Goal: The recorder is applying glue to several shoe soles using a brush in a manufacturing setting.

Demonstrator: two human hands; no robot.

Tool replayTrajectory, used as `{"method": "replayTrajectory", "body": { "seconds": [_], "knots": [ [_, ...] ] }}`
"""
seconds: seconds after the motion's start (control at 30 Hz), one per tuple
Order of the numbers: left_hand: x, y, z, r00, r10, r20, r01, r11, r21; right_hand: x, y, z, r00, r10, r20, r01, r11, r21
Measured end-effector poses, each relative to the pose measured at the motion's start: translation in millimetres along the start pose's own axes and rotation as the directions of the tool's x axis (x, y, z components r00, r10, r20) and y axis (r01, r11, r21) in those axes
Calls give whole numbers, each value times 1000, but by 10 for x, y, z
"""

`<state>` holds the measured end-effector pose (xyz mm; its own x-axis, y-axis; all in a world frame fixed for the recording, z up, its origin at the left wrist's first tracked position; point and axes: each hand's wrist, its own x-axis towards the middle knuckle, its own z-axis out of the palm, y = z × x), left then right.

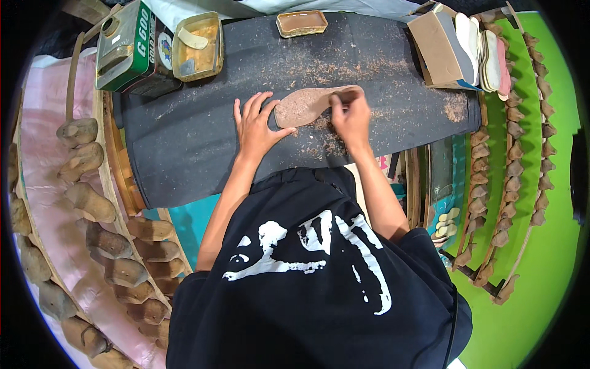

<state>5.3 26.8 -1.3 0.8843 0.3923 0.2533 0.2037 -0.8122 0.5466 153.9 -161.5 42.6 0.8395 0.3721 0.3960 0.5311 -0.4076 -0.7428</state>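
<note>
A brown, speckled shoe sole (pixel 304 107) lies flat on the dark cloth of the bench, its wide end toward the left. My left hand (pixel 255 126) holds that wide end between thumb and forefinger; its other fingers spread over the cloth. At the narrower right end is my right hand (pixel 352 117), fingers curled in and slightly smeared by motion. It touches the sole near its upper edge. Whatever may be inside those curled fingers is hidden.
Brown shavings (pixel 369 67) litter the dark cloth (pixel 178 166). Toward the back stand a green metal can (pixel 132 52), a glue-stained tub (pixel 206 61) and a shallow tray (pixel 301 24). A cardboard box (pixel 436 49) holds several soles. Wooden shoe lasts (pixel 89 203) line racks on both sides.
</note>
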Motion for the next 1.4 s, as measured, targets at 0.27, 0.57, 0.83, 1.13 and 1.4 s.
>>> {"method": "replayTrajectory", "body": {
  "seconds": [0.27,0.57,0.83,1.13,1.4],
  "knots": [
    [-5,-28,10,1000,7,-6,-7,999,31,-304,-483,326,904,-280,322,282,959,41],
    [0,25,-44,1000,-15,15,15,1000,5,-107,26,-31,998,-16,68,15,1000,7],
    [-14,-37,14,1000,17,-26,-17,999,35,-304,-333,264,949,-163,271,106,971,213],
    [-2,-16,32,999,12,-32,-12,1000,7,-404,-328,352,935,-167,312,69,951,301],
    [25,27,-7,1000,-5,13,5,1000,-1,-271,-219,214,949,-35,312,-14,988,154]
  ]
}}
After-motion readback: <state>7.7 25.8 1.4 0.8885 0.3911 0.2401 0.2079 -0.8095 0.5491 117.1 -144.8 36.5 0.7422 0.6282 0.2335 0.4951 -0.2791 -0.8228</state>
